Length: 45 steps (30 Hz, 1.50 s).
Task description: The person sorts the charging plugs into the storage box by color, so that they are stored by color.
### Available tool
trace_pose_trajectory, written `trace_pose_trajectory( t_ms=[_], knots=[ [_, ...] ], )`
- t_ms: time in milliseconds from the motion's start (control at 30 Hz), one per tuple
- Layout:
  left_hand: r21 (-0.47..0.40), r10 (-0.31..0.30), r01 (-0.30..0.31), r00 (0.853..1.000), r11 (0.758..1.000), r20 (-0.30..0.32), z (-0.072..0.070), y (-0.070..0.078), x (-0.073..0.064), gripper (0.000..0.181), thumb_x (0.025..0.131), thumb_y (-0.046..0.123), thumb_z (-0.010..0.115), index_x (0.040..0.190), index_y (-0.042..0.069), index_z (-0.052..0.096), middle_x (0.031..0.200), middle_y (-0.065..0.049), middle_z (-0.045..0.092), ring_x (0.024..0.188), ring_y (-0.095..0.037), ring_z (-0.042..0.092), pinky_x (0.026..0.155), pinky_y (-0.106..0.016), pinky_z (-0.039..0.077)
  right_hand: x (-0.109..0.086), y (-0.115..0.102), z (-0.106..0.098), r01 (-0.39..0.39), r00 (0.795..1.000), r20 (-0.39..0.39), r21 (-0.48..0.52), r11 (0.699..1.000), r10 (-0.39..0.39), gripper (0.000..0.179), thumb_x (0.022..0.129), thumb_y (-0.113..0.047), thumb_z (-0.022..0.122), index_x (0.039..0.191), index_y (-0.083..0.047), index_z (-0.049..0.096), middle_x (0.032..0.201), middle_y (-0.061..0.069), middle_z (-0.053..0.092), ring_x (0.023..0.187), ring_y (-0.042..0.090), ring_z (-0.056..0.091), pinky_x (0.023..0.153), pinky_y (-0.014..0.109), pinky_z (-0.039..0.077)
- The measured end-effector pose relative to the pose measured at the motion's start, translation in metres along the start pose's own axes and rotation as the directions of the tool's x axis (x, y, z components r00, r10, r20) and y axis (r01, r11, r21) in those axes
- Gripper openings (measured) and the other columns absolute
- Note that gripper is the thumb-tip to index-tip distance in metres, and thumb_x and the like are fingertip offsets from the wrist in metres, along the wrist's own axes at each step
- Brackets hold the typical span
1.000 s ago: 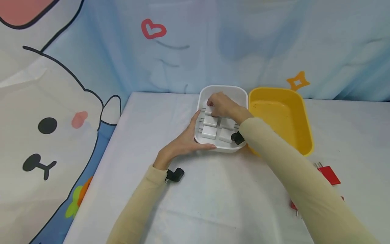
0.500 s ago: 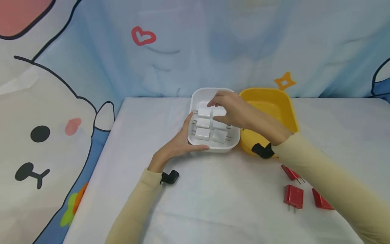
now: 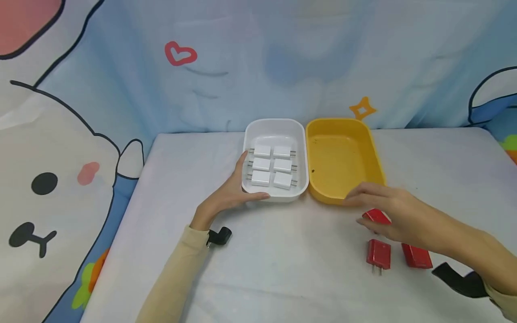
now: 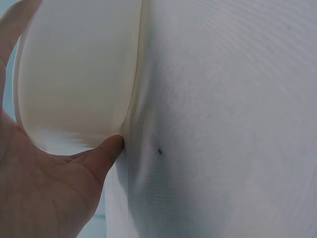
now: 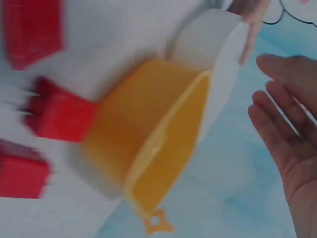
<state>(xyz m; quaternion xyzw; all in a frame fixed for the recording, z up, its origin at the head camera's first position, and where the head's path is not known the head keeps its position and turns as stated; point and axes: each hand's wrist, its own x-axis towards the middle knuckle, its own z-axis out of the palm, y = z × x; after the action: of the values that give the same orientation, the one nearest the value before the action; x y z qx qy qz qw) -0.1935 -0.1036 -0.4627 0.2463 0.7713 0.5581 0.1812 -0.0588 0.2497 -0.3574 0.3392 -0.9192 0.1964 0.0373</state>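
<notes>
My left hand (image 3: 221,196) spans the near left corner of a white plastic tub (image 3: 276,133), fingers along its left side and thumb along its front. In the left wrist view the thumb (image 4: 106,153) lies against the tub's wall. Inside, several white plug chargers (image 3: 260,164) lie in two columns, prongs pointing outward. My right hand (image 3: 397,213) holds nothing, its fingers loosely extended above the red plug chargers (image 3: 378,254) and close to the yellow tub's near right corner. One red charger (image 3: 376,216) is partly hidden under that hand. Another red charger (image 3: 417,257) lies at its right.
The yellow tub (image 3: 341,154) stands against the right side of the white tub, with a small dark speck inside. A white cloth (image 3: 282,269) covers the table. Behind both tubs hangs a printed blue curtain (image 3: 258,80).
My right hand has left the white tub, letting go of a white charger there, and moved right and nearer to the red chargers. The left hand stays at the tub; the head view has shifted.
</notes>
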Motion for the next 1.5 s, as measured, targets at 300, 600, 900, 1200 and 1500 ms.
trace_pose_trajectory(
  t_ms=[300,600,900,1200,1500],
  knots=[
    [0.013,-0.055,0.055,0.998,0.998,-0.001,0.0,0.003,-0.003,0.132,0.084,0.023,0.09,0.167,0.021,-0.012,0.173,-0.006,0.015,0.155,-0.021,0.022,0.125,-0.05,0.019,-0.068,0.014,0.031,-0.192,0.937,0.308,0.066,0.979,0.163,0.051,0.068,-0.007,0.098,0.114,-0.018,0.077,0.12,0.003,0.068,0.11,0.032,0.064,0.078,0.038,0.062],
    [-0.012,-0.004,0.004,1.0,1.0,0.014,0.002,0.002,0.001,0.13,0.084,0.017,0.089,0.167,0.019,-0.01,0.172,-0.006,0.018,0.154,-0.022,0.025,0.125,-0.05,0.02,-0.082,0.02,0.046,-0.156,0.932,0.338,0.042,0.987,0.133,0.046,0.066,-0.003,0.098,0.106,-0.019,0.08,0.11,-0.002,0.069,0.101,0.025,0.066,0.079,0.041,0.062],
    [0.003,-0.035,0.035,0.999,0.999,-0.001,0.001,0.002,0.0,0.131,0.084,0.018,0.09,0.167,0.021,-0.011,0.173,-0.005,0.016,0.155,-0.02,0.023,0.125,-0.049,0.018,-0.077,0.019,0.054,-0.069,0.951,0.3,-0.026,0.997,0.074,0.047,0.062,-0.003,0.1,0.102,-0.018,0.079,0.105,-0.002,0.068,0.097,0.023,0.067,0.077,0.04,0.062],
    [-0.012,-0.025,0.025,1.0,1.0,-0.003,0.001,0.002,0.0,0.131,0.083,0.017,0.09,0.168,0.019,-0.011,0.173,-0.005,0.016,0.155,-0.02,0.022,0.125,-0.05,0.018,-0.072,0.017,0.056,-0.067,0.941,0.325,-0.085,0.994,0.091,0.048,0.062,-0.008,0.101,0.103,-0.018,0.079,0.107,0.001,0.069,0.099,0.026,0.068,0.078,0.041,0.062],
    [0.013,-0.07,0.07,0.998,0.997,-0.009,0.001,0.002,-0.001,0.133,0.083,0.022,0.09,0.167,0.02,-0.012,0.174,-0.005,0.013,0.156,-0.021,0.02,0.125,-0.051,0.019,-0.045,0.016,0.019,-0.116,0.966,0.225,-0.057,0.992,0.126,0.055,0.064,-0.016,0.102,0.114,-0.017,0.078,0.117,0.004,0.068,0.103,0.026,0.065,0.075,0.038,0.063]
  ],
)
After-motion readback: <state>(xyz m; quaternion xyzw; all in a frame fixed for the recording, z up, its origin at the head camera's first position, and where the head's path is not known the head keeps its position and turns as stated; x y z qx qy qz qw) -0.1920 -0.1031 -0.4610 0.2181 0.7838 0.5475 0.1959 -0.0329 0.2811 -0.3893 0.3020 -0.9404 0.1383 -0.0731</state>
